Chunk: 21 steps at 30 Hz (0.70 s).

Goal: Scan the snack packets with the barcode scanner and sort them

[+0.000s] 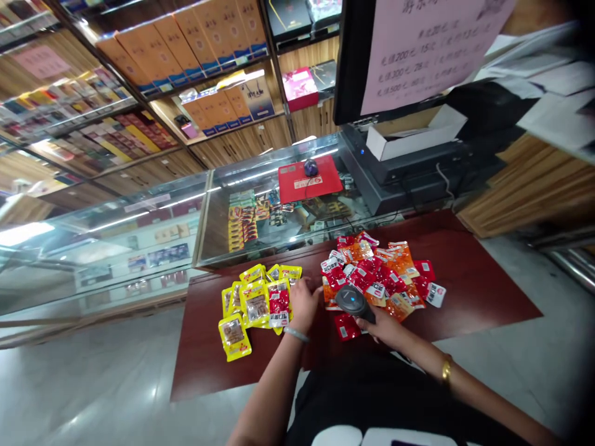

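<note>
My right hand (379, 325) is wrapped round the handle of a dark barcode scanner (352, 301), whose head lies over the pile of red and orange snack packets (367, 272). A single red packet (346, 326) pokes out below the scanner. My left hand (304, 303) is at the right edge of a heap of yellow snack packets (255, 305), thumb apart from the fingers. Right beside its fingers, a red and white packet (279, 305) lies on top of the yellow ones. Whether the fingertips touch that packet is hard to make out.
The packets lie on a dark red tabletop (199, 347). Behind it stands a glass display counter (216, 217) bearing a red mouse pad (297, 179) and a mouse (310, 167). A monitor (346, 68) with a pink notice rises at the right. Shelves of boxes (195, 37) line the back.
</note>
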### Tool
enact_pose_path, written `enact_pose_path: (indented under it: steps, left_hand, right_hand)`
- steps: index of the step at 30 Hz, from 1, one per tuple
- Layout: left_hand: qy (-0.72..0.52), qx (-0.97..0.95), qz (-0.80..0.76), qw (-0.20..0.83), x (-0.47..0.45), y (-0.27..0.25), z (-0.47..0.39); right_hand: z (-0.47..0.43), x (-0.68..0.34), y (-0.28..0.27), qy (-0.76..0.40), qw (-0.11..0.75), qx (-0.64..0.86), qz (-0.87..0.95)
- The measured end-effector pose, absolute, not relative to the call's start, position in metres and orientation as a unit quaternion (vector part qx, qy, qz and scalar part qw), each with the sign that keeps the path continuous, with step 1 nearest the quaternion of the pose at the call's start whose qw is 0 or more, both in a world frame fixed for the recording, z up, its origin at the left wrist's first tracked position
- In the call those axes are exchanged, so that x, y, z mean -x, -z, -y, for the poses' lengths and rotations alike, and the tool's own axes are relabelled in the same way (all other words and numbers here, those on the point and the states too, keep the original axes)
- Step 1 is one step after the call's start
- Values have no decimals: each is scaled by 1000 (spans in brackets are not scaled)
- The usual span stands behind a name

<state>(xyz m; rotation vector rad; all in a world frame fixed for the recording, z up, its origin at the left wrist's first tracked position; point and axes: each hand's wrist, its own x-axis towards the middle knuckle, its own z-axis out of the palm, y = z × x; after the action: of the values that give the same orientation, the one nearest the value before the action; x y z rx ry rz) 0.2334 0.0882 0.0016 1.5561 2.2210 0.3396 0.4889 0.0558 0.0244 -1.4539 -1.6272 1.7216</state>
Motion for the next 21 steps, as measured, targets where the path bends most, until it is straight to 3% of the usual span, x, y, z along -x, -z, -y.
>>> enact_pose_path:
  steps: [6, 11, 15, 21]
  left_hand:
    - [-20, -517, -817, 255, -291, 21, -155]
    - [-14, -549, -793, 265, -290, 28, -171]
    - [-90, -567, -772, 273, -269, 32, -157]
    - [-286, -441, -770, 361, -223, 28, -121]
  right_hand:
    - [-46, -506, -18, -579, 182, 551, 572]
    - [-42, -513, -15, -564, 187, 556, 580]
    - [-45, -512, -17, -571, 182, 560, 573]
    - [-54, -501, -22, -569, 157, 560, 581]
